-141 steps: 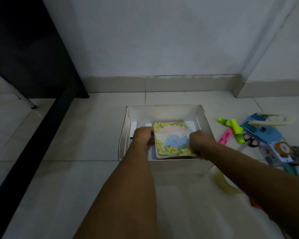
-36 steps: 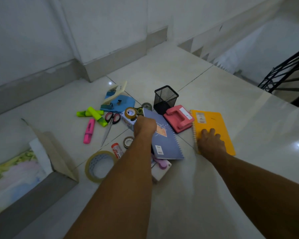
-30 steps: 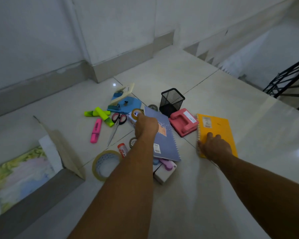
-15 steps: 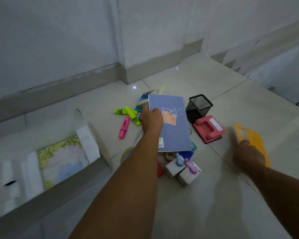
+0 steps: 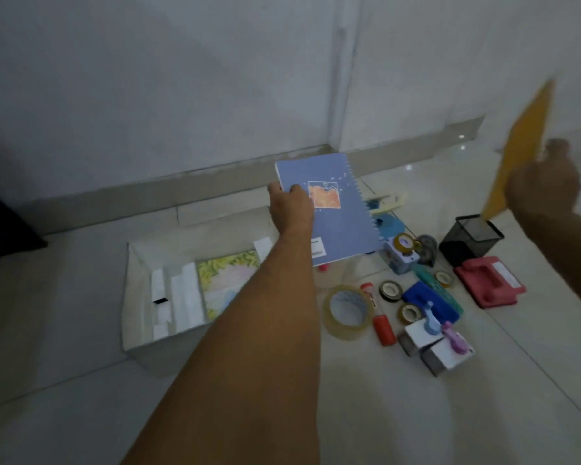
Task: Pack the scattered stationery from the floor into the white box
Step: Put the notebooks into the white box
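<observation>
Our left hand (image 5: pixel 291 209) grips the blue spiral-bound notebook (image 5: pixel 339 223) by its left edge, thumb on the cover, holding it in the air just right of the open white cardboard box (image 5: pixel 138 330). Our right hand (image 5: pixel 544 186), blurred, clasps a thin orange notebook (image 5: pixel 520 146) raised nearly edge-on above the black mesh pen cup (image 5: pixel 470 239). The box sits on the pale tiled floor (image 5: pixel 416 414) with a floral-covered book (image 5: pixel 225 283) flat inside. Near it lie a clear tape roll (image 5: pixel 346 313) and a red hole punch (image 5: pixel 490 283).
</observation>
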Demonstrator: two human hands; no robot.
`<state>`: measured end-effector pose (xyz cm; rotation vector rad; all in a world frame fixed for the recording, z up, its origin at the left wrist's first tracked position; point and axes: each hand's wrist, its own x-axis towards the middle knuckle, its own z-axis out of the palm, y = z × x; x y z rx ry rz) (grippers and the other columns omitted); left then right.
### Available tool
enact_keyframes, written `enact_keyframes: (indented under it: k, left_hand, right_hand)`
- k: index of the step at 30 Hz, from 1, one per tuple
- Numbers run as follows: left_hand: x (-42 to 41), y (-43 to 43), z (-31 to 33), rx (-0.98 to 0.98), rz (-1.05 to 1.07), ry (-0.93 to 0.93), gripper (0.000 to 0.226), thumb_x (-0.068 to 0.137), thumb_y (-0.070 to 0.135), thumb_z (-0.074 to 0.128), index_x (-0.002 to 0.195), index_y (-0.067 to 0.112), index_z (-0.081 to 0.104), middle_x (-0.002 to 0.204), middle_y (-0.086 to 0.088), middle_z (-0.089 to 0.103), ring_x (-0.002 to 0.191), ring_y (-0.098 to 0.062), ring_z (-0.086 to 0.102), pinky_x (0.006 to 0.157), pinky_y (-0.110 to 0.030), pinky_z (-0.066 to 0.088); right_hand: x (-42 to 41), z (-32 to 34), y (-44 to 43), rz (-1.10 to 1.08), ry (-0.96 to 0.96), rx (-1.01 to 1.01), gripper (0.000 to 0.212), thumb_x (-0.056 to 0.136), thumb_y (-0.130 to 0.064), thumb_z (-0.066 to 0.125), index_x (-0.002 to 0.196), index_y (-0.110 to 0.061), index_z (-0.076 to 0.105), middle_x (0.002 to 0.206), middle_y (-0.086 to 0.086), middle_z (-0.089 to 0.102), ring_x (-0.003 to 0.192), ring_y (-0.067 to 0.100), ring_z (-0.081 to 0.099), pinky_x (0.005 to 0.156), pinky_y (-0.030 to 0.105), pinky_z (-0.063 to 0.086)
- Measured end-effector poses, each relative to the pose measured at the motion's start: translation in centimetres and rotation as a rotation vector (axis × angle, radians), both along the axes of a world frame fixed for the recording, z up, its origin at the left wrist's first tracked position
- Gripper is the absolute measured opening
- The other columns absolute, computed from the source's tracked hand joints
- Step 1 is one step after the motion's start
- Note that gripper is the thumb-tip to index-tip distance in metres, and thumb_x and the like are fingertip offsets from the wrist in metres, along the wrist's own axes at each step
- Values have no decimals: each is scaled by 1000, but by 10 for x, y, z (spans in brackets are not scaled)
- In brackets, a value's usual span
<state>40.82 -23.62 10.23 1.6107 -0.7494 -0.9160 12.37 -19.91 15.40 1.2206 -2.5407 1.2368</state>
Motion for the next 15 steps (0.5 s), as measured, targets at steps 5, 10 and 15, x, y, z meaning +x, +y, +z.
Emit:
enact_keyframes:
  k: [5, 10, 15]
  left_hand:
    - [93, 13, 10, 7, 212, -58, 31, 92, 15, 42, 120, 5, 49, 120, -20, 60, 105, -37, 58, 82, -34, 44]
    - [163, 47, -9, 122, 319, -153, 36, 93, 13, 39, 128, 6, 48, 127, -20, 58, 111, -38, 56, 81, -33, 42]
    - [179, 70, -44, 185, 207, -110, 34, 96, 8, 34, 125, -1, 51, 127, -22, 56, 118, -36, 53, 94, -35, 44]
  right_hand:
    - [122, 44, -37, 412, -407, -286, 21, 80, -11, 40, 95, -20, 52, 95, 9, 58, 80, 20, 51, 65, 28, 35]
    - [219, 50, -41, 699, -658, -148, 7, 74, -13, 49, 75, -20, 47, 94, 11, 54, 89, 33, 55, 73, 48, 47]
    - [282, 18, -32, 855, -874, 51, 6, 74, -11, 52, 73, -17, 52, 85, 9, 56, 73, 24, 52, 62, 32, 43]
